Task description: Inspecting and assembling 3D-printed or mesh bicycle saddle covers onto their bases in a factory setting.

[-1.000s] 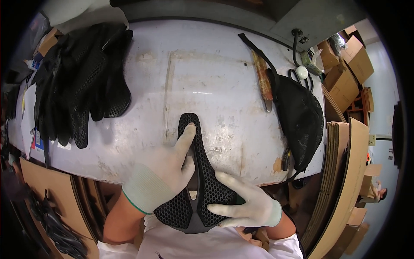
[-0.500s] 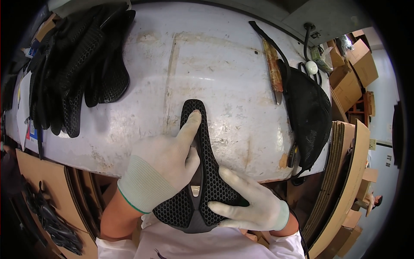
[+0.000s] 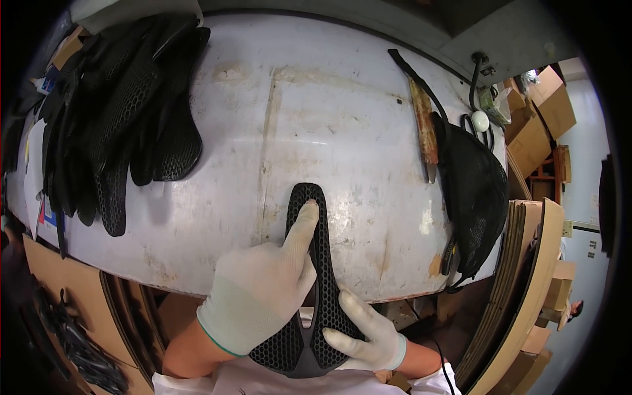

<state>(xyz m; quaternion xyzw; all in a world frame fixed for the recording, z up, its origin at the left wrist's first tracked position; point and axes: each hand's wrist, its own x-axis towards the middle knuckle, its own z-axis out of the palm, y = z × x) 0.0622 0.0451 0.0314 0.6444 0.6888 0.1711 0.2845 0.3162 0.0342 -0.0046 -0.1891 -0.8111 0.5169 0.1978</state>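
In front of you spreads a white table (image 3: 230, 151), scuffed and brown-stained. From your place at its near edge, a heap of black honeycomb saddles (image 3: 131, 99) lies toward eleven o'clock, a blade with a worn brown handle (image 3: 422, 125) at one, and a black mesh pouch (image 3: 477, 194) at two.

Black across the saddle (image 3: 324, 293), patterned in honeycomb. Off-white on the left glove (image 3: 257, 276) and right glove (image 3: 376, 334), turning pale green at the cuffs (image 3: 230, 319). Grey-white, stained brown, across the desk (image 3: 230, 125). Mottled rust-brown along the tool handle (image 3: 424, 122); black on the mesh bag (image 3: 475, 197).
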